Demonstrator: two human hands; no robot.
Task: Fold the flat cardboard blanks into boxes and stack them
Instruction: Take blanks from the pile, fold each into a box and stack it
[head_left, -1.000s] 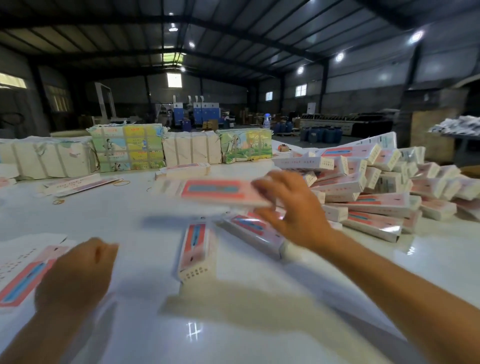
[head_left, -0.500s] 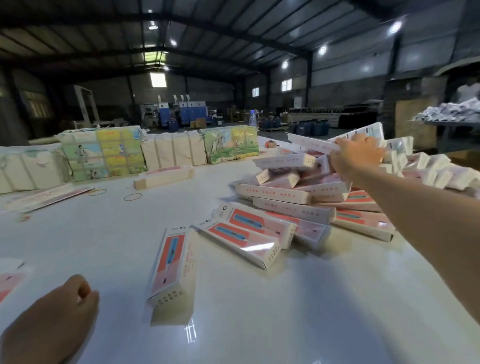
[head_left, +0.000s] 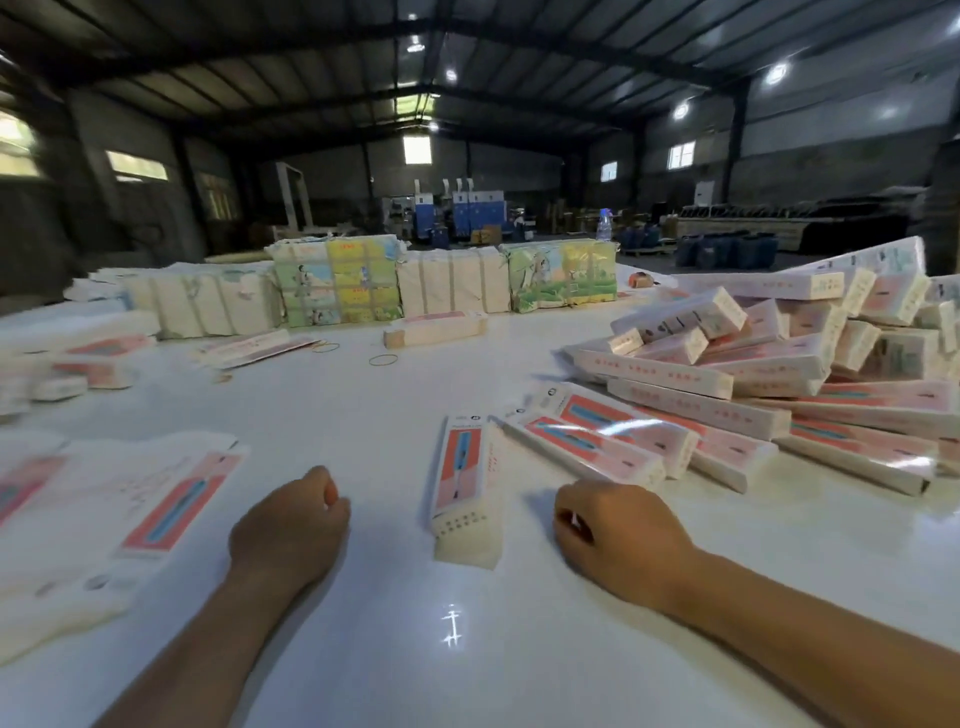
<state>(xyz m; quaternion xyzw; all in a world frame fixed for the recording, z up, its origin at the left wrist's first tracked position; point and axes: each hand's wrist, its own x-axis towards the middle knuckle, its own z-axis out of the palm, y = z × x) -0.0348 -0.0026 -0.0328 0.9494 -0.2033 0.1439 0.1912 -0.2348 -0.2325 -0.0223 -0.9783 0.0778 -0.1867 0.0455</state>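
Note:
A folded pink-and-white box (head_left: 464, 488) lies on the white table (head_left: 467, 649) between my two hands. My left hand (head_left: 291, 525) rests on the table to its left with fingers curled, holding nothing. My right hand (head_left: 618, 535) rests to the box's right, fingers also curled and empty. Flat blanks (head_left: 130, 509) with the same pink and blue print lie at the near left. A loose heap of folded boxes (head_left: 769, 374) fills the right side of the table.
Bundles of wrapped white and colourful packs (head_left: 337, 286) line the table's far edge. A single box (head_left: 434, 330) and rubber bands (head_left: 383, 359) lie in the middle distance. More blanks (head_left: 93, 358) sit at the far left. Warehouse machinery stands behind.
My right hand left a box on the heap and drew back to the table beside the near box. My left hand shifted right. The view swung left.

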